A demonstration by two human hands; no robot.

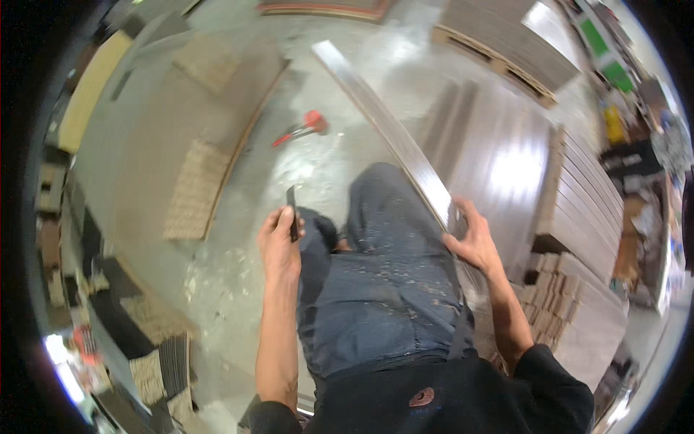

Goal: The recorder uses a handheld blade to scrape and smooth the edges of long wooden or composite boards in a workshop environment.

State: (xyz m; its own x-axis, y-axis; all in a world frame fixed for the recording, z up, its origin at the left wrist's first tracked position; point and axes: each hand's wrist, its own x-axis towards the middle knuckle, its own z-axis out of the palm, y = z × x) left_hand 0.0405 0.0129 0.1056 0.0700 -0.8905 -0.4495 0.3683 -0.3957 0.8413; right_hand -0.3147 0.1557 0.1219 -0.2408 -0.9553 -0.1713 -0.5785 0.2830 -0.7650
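Observation:
My left hand [280, 242] is closed around a small dark knife [292, 210], its thin flat blade pointing up and away from me. With my right hand [471, 235] I grip a long narrow board [394, 137] near its close end, thumb on one side and fingers on the other. The board slants away to the far left, past my right knee, with a shiny pale face. Its closest end is partly hidden by my hand and leg. Dusty specks cover my dark trousers [390, 289].
A red-and-black hand tool [302, 129] lies on the grey floor ahead. Stacked wood-look boards [499, 152] stand at the right, with more bundles [557, 296] below. A large brown sheet [188, 108] lies left, with corrugated pieces [195, 192] on it. A loaded pallet [499, 61] stands beyond.

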